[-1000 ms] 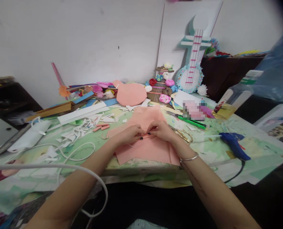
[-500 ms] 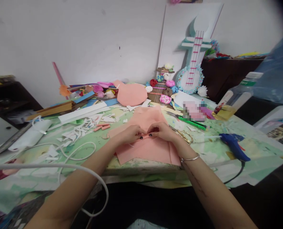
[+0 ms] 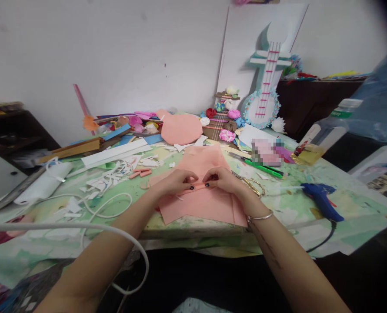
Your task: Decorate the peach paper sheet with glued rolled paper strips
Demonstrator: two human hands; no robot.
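My left hand [image 3: 174, 181] and my right hand [image 3: 224, 179] meet over a salmon-pink foam sheet [image 3: 200, 204] lying on the table's near edge. Both hands are closed in a pinch on a thin pink strip [image 3: 199, 186] held between their fingertips, just above the sheet. A silver bangle [image 3: 258, 216] circles my right wrist. Gold-handled scissors [image 3: 254, 185] lie right beside my right hand.
A blue glue gun [image 3: 320, 201] lies at the right with its cord over the edge. White cables [image 3: 108, 208] loop at the left among paper scraps. A bottle [image 3: 324, 134], green pen [image 3: 261, 167], pink guitar-shaped cutout [image 3: 180, 128], paper flowers and a model guitar [image 3: 261, 91] crowd the back.
My fingertips have drawn slightly apart along the pink strip and lowered a little toward the sheet. Nothing else on the table has moved.
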